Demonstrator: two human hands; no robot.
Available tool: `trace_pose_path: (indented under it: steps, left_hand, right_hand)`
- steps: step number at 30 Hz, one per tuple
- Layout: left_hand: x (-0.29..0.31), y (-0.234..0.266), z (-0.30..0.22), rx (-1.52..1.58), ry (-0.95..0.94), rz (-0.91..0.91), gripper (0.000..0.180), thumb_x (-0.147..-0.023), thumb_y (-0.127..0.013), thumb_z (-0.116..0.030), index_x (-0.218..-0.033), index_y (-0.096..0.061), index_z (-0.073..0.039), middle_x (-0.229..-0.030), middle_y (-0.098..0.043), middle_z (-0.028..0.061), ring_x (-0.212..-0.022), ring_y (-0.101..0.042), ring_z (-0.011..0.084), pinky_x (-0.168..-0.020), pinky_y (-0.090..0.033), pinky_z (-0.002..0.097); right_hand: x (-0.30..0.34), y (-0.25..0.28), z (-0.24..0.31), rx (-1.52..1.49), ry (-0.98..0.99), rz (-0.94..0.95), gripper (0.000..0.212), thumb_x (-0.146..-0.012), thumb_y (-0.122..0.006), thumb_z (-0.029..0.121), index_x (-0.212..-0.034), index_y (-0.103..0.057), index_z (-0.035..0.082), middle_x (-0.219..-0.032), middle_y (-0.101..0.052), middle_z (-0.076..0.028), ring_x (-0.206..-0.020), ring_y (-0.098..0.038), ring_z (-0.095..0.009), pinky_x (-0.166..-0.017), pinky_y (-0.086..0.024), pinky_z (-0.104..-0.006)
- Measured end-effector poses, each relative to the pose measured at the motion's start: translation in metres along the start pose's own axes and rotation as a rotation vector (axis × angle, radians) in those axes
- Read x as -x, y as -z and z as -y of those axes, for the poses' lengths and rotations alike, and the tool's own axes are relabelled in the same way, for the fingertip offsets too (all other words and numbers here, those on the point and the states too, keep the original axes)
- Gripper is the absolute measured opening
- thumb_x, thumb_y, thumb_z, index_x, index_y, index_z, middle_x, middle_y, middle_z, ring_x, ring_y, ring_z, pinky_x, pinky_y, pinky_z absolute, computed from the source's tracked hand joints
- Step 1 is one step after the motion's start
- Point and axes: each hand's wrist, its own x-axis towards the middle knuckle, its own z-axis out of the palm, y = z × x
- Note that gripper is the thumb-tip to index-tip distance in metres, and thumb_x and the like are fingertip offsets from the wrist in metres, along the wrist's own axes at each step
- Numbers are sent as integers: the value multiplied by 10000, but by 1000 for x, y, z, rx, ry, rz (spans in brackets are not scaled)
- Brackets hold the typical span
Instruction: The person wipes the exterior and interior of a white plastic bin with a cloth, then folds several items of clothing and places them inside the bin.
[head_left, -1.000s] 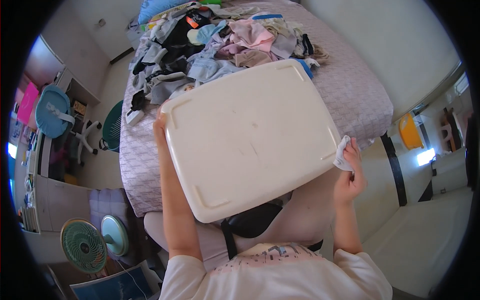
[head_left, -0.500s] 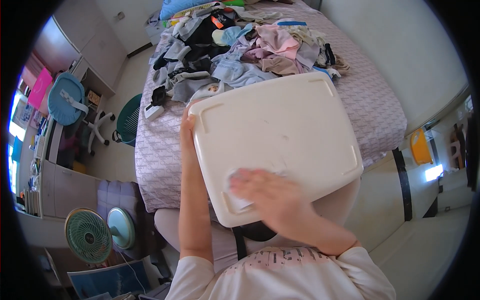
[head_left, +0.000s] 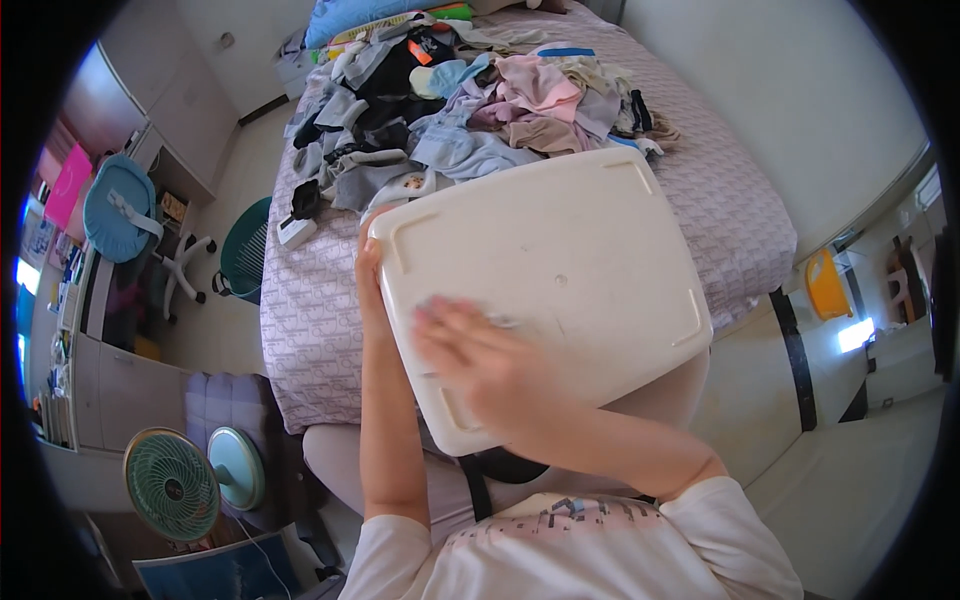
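Observation:
A cream plastic storage-box lid (head_left: 590, 250), rectangular with raised ridges at its corners, rests tilted over my lap against the bed's near edge. My left hand (head_left: 370, 262) grips its left rim, fingers wrapped around the edge and partly hidden behind it. Low on the lid's left side, my right hand (head_left: 465, 350) presses against the surface, smeared by motion. A thin white wipe (head_left: 503, 321) shows beside its fingers, mostly covered by the hand. Small grey marks show near the lid's middle.
A heap of clothes (head_left: 450, 120) covers the far part of the bed (head_left: 745, 235). A small white device (head_left: 296, 231) lies at the bed's left side. To the left are a green basket (head_left: 243, 262), a desk chair (head_left: 120, 205) and a green fan (head_left: 172, 485). A yellow stool (head_left: 826, 286) appears at right.
My right hand has slid up and left across the lid. The left hand keeps its hold on the rim, and the whole view has shifted slightly.

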Motion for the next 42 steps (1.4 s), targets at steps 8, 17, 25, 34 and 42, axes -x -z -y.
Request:
trace_pose_path:
  steps: [8, 17, 25, 34, 42]
  left_hand:
    - [2, -6, -3, -51, -54, 41, 554, -957, -442, -411, -1340, -536, -22, -1219, -641, 140, -1104, -639, 240, -938, -536, 365]
    - [-6, 5, -2, -149, -64, 44, 607, -951, -467, -483, -1316, -547, -4, -1162, -658, 120, -1049, -646, 194, -896, -539, 328]
    - [-7, 15, 15, -18, -79, 51, 746, -981, -387, -627, -1359, -522, 2, -1256, -638, 127, -1159, -621, 212, -1004, -510, 367]
    - [-13, 28, 12, 48, 9, 9, 780, -976, -340, -643, -1398, -512, -10, -1316, -632, 169, -1199, -623, 276, -1014, -518, 412]
    - [-10, 46, 17, 83, 60, 7, 639, -1029, -343, -534, -1382, -533, -36, -1278, -647, 141, -1150, -636, 258, -967, -538, 403]
  right_hand:
    - [-5, 41, -74, 0, -324, -189, 303, -875, -593, -30, -1162, -679, 20, -1256, -684, -174, -1143, -676, -323, -989, -538, -422]
    - [5, 69, -122, 230, -209, -178, 350, -902, -586, -32, -1248, -615, 5, -1313, -648, -201, -1195, -649, -348, -985, -544, -436]
    - [-81, -17, -81, -29, 216, 0, 449, -862, -682, 67, -1307, -624, 60, -1347, -640, -157, -1276, -603, -319, -1056, -507, -421]
    - [-29, 92, -164, 4, -323, -32, 332, -886, -602, 2, -1191, -704, 84, -1265, -681, -172, -1112, -689, -323, -956, -558, -392]
    - [115, 121, -96, 45, -182, -73, 431, -818, -614, -90, -1202, -712, 83, -1250, -682, -129, -1160, -669, -309, -1022, -549, -408]
